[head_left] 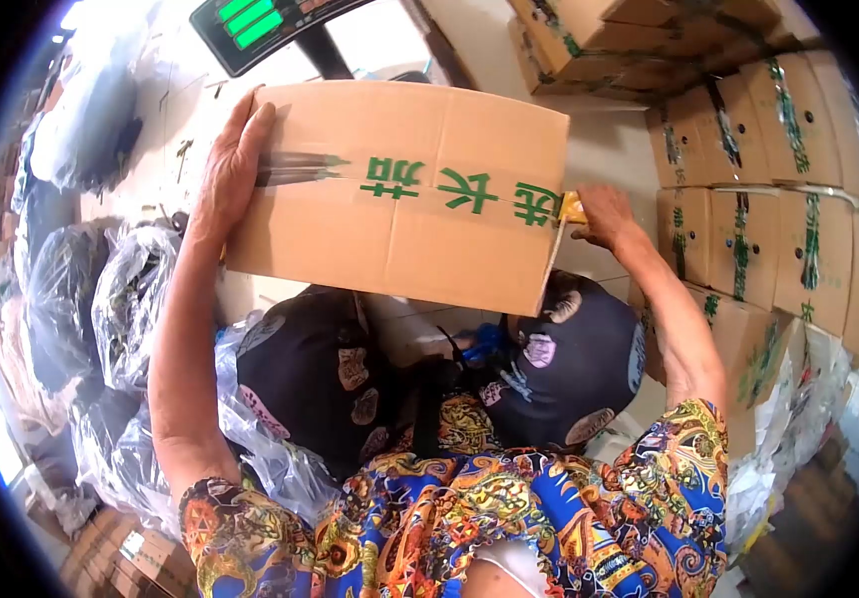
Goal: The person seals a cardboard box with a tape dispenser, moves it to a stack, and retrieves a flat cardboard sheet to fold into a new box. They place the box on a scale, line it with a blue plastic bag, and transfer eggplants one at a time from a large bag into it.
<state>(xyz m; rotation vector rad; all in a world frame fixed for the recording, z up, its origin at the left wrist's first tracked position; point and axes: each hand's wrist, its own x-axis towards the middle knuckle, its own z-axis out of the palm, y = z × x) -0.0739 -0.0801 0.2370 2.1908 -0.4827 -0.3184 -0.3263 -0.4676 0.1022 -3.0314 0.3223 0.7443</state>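
Clasping a carton (399, 249), the left hand (229, 171) faces the right hand (606, 216), which grips a yellow object (573, 207).

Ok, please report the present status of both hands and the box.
Left hand against the box's left end. Right hand holding a yellow item at its right edge. Box slightly slanted, lettered side toward camera. Display beyond; no blockage visible.
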